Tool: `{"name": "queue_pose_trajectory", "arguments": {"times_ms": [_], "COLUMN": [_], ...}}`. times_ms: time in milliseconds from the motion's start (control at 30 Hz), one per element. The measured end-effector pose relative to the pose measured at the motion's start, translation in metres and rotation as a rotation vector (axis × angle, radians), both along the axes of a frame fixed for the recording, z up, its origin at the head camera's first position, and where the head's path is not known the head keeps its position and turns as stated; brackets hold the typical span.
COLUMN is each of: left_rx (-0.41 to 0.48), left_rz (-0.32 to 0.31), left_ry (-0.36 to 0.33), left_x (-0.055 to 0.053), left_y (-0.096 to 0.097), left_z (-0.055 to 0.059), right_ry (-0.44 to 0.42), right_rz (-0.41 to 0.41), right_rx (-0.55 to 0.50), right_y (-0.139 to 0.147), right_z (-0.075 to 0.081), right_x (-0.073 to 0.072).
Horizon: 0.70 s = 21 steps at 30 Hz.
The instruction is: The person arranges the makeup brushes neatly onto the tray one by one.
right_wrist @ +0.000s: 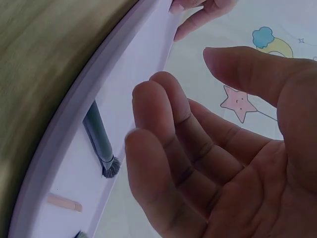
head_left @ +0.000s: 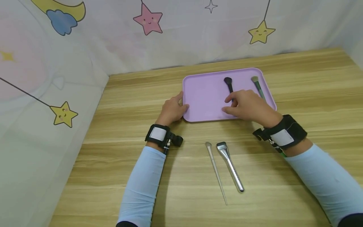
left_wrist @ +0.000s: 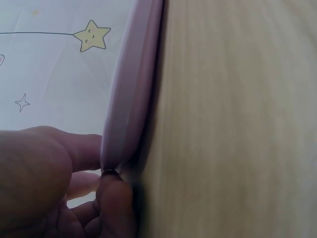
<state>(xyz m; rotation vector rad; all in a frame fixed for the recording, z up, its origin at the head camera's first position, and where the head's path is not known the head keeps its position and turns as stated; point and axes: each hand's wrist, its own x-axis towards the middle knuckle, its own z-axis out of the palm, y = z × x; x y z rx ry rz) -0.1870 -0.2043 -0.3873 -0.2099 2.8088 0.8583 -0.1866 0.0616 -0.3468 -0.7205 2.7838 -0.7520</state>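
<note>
A lilac tray (head_left: 207, 97) lies on the table, and my left hand (head_left: 172, 108) grips its left end. In the left wrist view, the thumb and a finger pinch the tray's corner (left_wrist: 121, 144). My right hand (head_left: 248, 105) hovers over the tray's front right part, fingers relaxed and apart from the thumb, with nothing in them. Close under those fingers lies a black makeup brush (head_left: 228, 82), its handle partly hidden by the hand. A green makeup brush (head_left: 257, 85) lies farther right in the tray. The right wrist view also has a small pinkish piece (right_wrist: 64, 202) in the tray.
In front of the tray, a thin pale makeup brush (head_left: 216, 173) and a silver flat-topped brush (head_left: 231, 167) lie side by side on the wooden table (head_left: 119, 126). A white cloth (head_left: 187, 34) with stars hangs behind the table and along its left side.
</note>
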Motion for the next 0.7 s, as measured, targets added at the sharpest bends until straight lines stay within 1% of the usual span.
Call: {"name": "queue_pose_trajectory", "arguments": {"times_ms": [267, 533, 700], "left_rx": [-0.001, -0.038, -0.02], "left_rz": [0.0, -0.019, -0.015], "left_ry": [0.0, 0.035, 0.025], "left_x": [-0.0001, 0.0014, 0.0015], "left_y": [-0.0007, -0.0017, -0.0014], "left_z": [-0.0008, -0.001, -0.0009], "right_ry": [0.016, -0.016, -0.021], "right_rz": [0.018, 0.034, 0.055], "right_rx": [0.013, 0.028, 0.045], "right_y": [-0.0027, -0.003, -0.0026], "right_z": [0.0009, 0.0037, 0.0036], "right_x": [0.0034, 0.0068, 0.0072]}}
